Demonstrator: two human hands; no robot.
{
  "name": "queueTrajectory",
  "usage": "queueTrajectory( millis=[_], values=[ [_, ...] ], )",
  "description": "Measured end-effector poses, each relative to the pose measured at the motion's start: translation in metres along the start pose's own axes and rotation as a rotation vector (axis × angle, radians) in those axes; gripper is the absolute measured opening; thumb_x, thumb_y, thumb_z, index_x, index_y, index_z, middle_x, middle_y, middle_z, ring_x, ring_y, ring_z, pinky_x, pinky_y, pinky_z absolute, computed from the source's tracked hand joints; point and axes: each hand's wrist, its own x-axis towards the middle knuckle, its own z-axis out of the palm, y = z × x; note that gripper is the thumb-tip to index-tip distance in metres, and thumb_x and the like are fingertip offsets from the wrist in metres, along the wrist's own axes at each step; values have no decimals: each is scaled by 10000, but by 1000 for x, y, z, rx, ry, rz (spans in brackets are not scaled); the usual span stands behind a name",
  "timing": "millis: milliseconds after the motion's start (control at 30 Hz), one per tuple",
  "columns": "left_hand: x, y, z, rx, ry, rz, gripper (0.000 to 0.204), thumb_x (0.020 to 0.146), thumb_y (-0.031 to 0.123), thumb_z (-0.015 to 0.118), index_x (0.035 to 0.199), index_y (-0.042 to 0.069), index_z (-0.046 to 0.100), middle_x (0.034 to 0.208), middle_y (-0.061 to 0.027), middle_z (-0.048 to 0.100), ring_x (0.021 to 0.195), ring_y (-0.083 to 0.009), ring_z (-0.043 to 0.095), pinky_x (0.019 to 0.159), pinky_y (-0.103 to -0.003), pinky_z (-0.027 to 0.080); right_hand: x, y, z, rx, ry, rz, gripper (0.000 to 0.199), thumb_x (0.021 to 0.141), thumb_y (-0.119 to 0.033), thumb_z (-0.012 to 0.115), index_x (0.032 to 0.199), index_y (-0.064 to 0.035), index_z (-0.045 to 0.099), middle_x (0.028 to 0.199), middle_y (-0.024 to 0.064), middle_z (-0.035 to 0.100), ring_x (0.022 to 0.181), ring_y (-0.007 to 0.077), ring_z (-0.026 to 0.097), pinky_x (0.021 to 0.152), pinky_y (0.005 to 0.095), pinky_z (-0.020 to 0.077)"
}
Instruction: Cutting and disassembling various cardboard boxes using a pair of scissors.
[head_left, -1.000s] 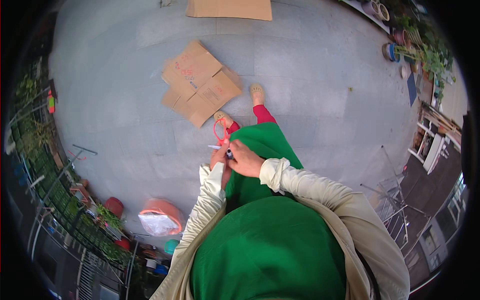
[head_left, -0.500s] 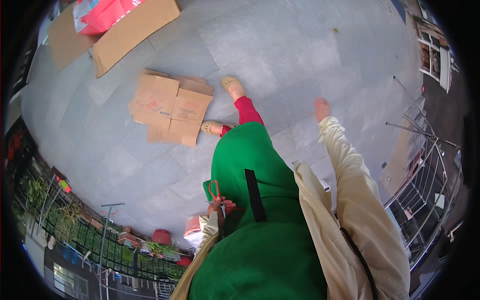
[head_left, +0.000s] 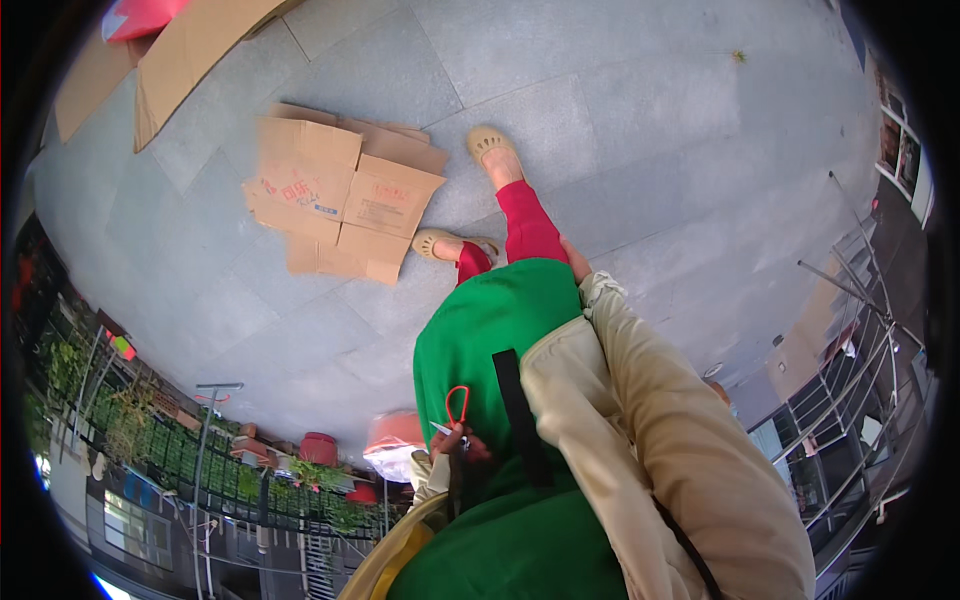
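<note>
One red-looped tool [head_left: 466, 404], looks like scissors, sits in the left hand [head_left: 470, 446], low in front of the green apron [head_left: 485, 310]. Left fingers wrap its lower part; exact pinch too dark to read. Loop sticks out past those fingers, away from the torso toward the feet; long axis runs roughly fore-aft, slight lean right. Pale sliver [head_left: 440, 428], maybe blade, pokes out left of them.

Left hand is on it; right hand [head_left: 576, 262] is well apart, ahead and right of the left fingers, by the apron's right edge near the thigh. Can't tell if right fingers are spread or pressed together, partly hidden. From them, tool lies back and left.

Outward: black strap [head_left: 521, 415] just right of left fingers. Plastic-wrapped orange tub [head_left: 394, 430] to their left. Flattened carton [head_left: 350, 200] ahead-left on the floor [head_left: 640, 120], near the shoes [head_left: 490, 143].
</note>
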Motion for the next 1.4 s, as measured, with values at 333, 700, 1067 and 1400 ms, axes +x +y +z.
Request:
queueTrajectory(
  millis=[333,700,1067,1400],
  values=[
    [8,-25,0,-164,-87,39,212,884,221,583,908,13,550,662,-211,623,536,-317,633,470,-386,532,-31,-41,16,-338,21,-56,508,960,-400,393,1236,9,514,1158,107,605,1026,197,578,937,311,421],
    [12,-43,0,-314,-26,-55,181,860,171,612,879,-1,558,645,-215,611,531,-336,624,486,-436,546,33,-61,18,-1135,532,-167,851,806,-651,504,1078,155,540,1064,307,591,1018,341,578,920,372,414],
    [13,-43,1,-331,-150,41,217,893,212,571,907,-1,532,688,-229,632,572,-346,647,490,-402,540,-18,-53,15,-949,328,-53,745,834,-545,566,1267,52,458,1190,172,547,1071,237,526,946,340,406],
    [10,-34,0,-243,-208,155,245,920,228,545,937,-12,499,721,-249,633,616,-381,655,508,-413,551,-129,-92,101,-1560,233,-321,311,854,-315,580,993,-38,609,953,136,642,894,235,602,818,347,460]
  ],
)
